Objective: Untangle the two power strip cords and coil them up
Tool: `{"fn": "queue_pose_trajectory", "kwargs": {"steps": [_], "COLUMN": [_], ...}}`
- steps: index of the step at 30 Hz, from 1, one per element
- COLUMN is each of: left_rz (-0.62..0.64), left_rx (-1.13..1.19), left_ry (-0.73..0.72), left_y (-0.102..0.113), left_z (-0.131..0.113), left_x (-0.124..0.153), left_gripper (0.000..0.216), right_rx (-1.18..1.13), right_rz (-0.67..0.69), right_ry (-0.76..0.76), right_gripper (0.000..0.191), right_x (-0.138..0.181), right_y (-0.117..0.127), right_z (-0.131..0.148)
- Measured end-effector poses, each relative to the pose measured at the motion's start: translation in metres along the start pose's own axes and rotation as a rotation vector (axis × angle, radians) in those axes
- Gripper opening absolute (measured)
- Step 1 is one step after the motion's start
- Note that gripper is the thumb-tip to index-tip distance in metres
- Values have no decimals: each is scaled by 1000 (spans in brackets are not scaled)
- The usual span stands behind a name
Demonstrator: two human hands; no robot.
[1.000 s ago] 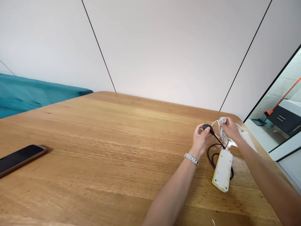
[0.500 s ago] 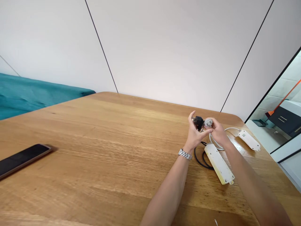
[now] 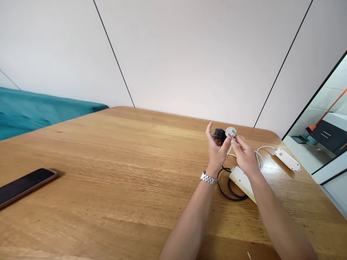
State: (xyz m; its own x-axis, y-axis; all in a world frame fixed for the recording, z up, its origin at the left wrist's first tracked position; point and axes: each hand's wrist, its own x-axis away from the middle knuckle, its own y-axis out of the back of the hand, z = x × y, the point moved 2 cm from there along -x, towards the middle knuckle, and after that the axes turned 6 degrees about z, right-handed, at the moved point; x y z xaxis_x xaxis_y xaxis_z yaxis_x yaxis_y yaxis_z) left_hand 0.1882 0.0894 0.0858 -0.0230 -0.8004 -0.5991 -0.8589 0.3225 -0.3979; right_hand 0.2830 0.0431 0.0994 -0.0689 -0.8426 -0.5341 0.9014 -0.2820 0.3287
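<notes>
Works over the far right of the table (image 3: 108, 151), near its rounded corner and right edge, with bare wood leftward as far as the phone (image 3: 24, 182). Pinches a black plug (image 3: 218, 134) in the closed left hand (image 3: 215, 151) and a round white plug (image 3: 231, 132) in the closed right hand (image 3: 244, 155), side by side, raised above a yellowed power strip (image 3: 238, 177) and looped black cable (image 3: 225, 192).

The table (image 3: 108, 162) is grained wood with a soft sheen. The black plug (image 3: 219, 134), white plug (image 3: 230, 132) and yellowed strip (image 3: 240, 177) look like smooth plastic. The watch (image 3: 208, 178) is shiny metal.
</notes>
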Motion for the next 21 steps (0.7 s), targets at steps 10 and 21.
{"fn": "queue_pose_trajectory", "kwargs": {"steps": [10, 21], "left_rz": [-232, -294], "left_rx": [385, 429], "left_ry": [115, -68], "left_y": [2, 79], "left_z": [-43, -98], "left_x": [-12, -32], "left_gripper": [69, 34], "right_rx": [206, -158], "right_rz": [148, -366], "right_ry": [255, -626], "right_gripper": [67, 54], "right_x": [3, -8], "right_y": [-15, 48], "right_z": [-5, -102]}}
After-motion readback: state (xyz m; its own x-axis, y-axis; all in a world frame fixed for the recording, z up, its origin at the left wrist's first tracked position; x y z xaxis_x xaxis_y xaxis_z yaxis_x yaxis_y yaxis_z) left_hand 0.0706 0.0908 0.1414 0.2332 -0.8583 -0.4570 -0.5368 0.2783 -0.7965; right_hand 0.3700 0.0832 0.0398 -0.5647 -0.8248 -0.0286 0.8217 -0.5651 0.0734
